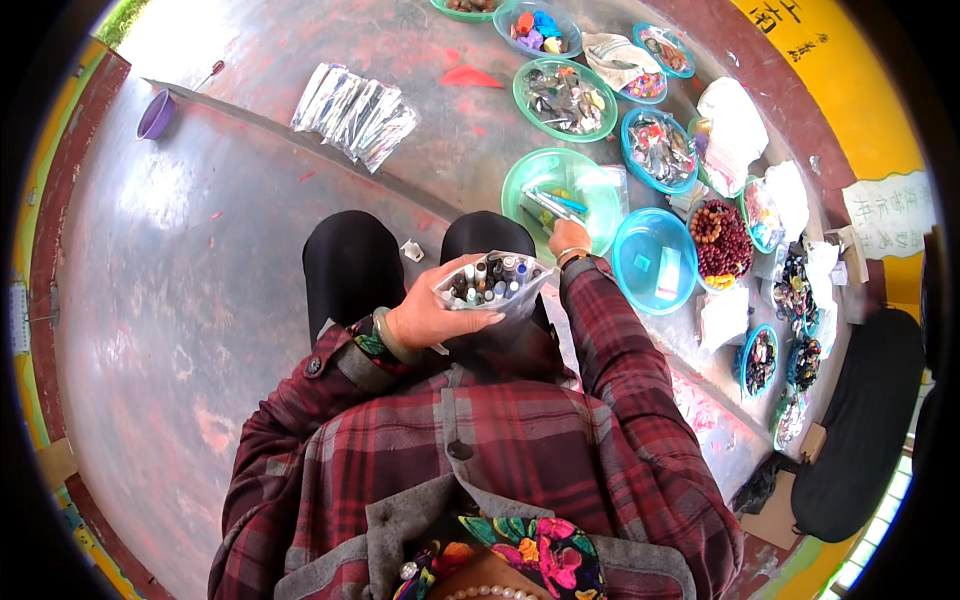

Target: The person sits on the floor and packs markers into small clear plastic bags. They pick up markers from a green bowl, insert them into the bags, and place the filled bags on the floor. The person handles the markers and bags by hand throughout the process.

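Observation:
My left hand (440, 311) is wrapped round a clear plastic bag (520, 302) in front of my knees. Several pens (490, 275) stand upright in the bag, their dark, white and blue ends showing at its mouth. My right hand (570, 238) reaches over the near rim of a pale green basin (520, 170), fingers drawn in beside a few pens (555, 202) lying there. What my right fingers grip, if anything, is too small to make out. A clear plastic packet (608, 183) leans at that basin's right side.
A blue basin (625, 235) with a pale packet stands right of the green one. Several more basins of small goods line the right, near dark red beads (722, 250). Bundled packets (355, 115) lie on the floor ahead; a purple basin (156, 115) is far left.

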`<state>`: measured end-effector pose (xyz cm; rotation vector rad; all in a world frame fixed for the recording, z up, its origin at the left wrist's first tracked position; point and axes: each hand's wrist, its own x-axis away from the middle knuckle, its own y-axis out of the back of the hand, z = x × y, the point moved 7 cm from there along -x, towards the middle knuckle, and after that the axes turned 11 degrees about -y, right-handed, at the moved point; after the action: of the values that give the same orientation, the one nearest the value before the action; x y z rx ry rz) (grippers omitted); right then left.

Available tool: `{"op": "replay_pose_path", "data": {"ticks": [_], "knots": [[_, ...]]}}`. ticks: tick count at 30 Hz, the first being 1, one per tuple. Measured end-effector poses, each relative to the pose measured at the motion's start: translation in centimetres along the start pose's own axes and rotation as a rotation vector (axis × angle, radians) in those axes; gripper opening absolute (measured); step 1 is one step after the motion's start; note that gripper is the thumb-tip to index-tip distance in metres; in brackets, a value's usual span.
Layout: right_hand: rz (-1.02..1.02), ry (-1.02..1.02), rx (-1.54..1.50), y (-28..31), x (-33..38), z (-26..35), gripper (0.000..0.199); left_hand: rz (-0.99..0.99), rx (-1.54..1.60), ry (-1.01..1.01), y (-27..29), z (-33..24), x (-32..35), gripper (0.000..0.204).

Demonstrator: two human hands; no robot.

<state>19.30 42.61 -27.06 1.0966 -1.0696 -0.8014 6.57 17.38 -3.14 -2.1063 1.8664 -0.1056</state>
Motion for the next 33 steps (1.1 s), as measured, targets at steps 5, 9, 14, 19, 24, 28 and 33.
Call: {"op": "replay_pose_path", "data": {"ticks": [5,9,14,19,24,28,33], "knots": [[0.046,0.008,-0.452,2.4,0.3,-1.3,0.021,0.009,0.018,0.006,-0.1,0.1,0.1,0.061],[0.228,-0.132,-1.235,5.6,3.3,-3.1,0.017,-0.009,0.079,0.018,-0.4,-0.1,0.2,0.06],[0.232,-0.064,-1.916,11.1,7.5,-4.9,0.011,-0.002,0.098,-0.004,-0.8,0.2,0.3,0.061],[0.192,0.136,-2.139,17.3,10.8,-5.1,0.012,-0.025,0.1,0.016,-1.2,-0.4,0.3,0.062],[0.018,0.383,-2.097,24.5,14.6,-3.7,0.019,0.044,0.121,-0.02,-1.6,0.1,0.2,0.063],[-0.103,0.621,-1.972,30.2,19.8,0.1,0.026,0.056,0.104,-0.05,-1.8,-0.6,0.1,0.064],[-0.076,0.803,-1.713,32.7,24.2,4.7,0.026,0.071,0.062,-0.109,-1.7,-0.9,0.0,0.067]]}}
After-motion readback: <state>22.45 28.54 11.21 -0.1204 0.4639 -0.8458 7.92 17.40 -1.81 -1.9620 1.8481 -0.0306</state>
